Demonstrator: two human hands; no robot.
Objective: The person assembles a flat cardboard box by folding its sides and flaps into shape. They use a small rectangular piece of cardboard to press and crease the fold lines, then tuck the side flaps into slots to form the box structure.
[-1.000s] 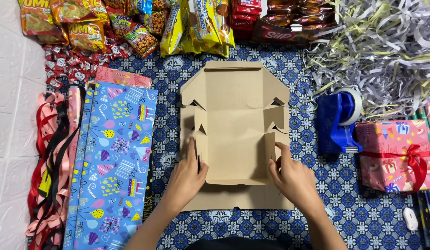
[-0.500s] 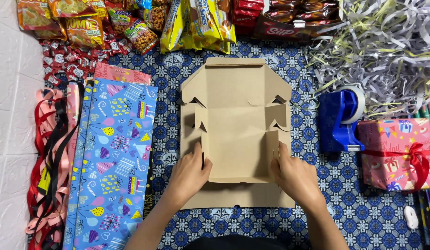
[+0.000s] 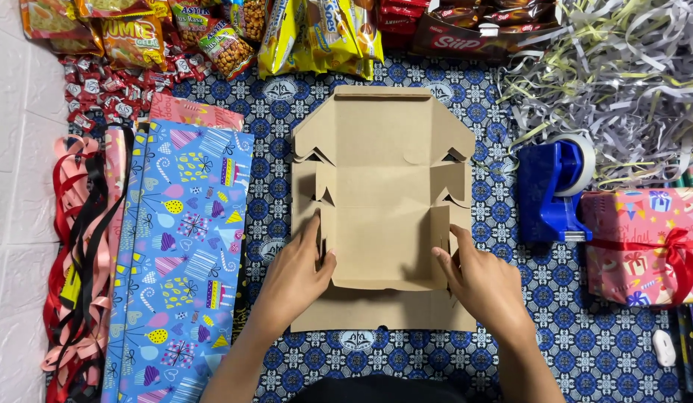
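A flat brown cardboard box blank (image 3: 382, 186) lies unfolded on a blue patterned cloth (image 3: 600, 351) in the middle of the view. My left hand (image 3: 296, 277) presses on its lower left side flap, fingers pointing up along the fold. My right hand (image 3: 485, 282) rests on the lower right side flap in the same way. The front panel between my hands is partly lifted. Neither hand holds a loose object.
Folded blue gift wrap (image 3: 186, 246) and red, pink and black ribbons (image 3: 81, 254) lie left. Snack packets (image 3: 302, 30) line the far edge. Shredded paper (image 3: 623, 82), a blue tape dispenser (image 3: 555, 186) and a wrapped pink gift (image 3: 645, 246) sit right.
Both hands have slid slightly up and inward along the side flaps of the cardboard box. The box itself has stayed in place.
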